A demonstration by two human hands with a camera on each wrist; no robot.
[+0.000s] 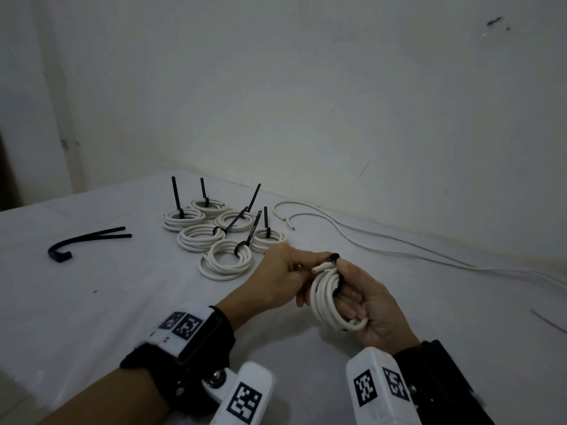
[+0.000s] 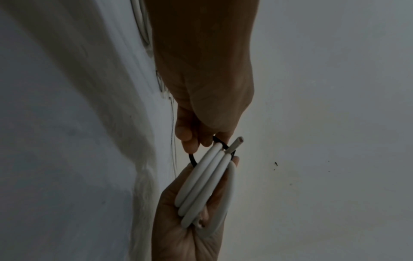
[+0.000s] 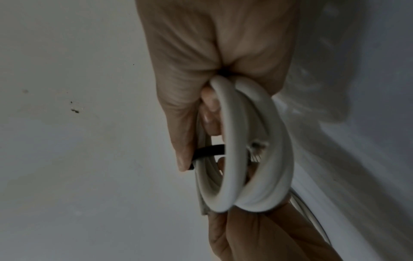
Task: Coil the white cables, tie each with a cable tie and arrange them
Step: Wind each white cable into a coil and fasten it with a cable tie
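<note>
White coil held above the table, gripped in right hand, black tie looped round it and pinched by left hand; best: clamp turns together, pull tail straight till snug.

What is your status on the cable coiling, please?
Right hand grips white coil. Left hand pinches black cable tie looped round it. Six tied coils on table. Nothing in the way.
</note>
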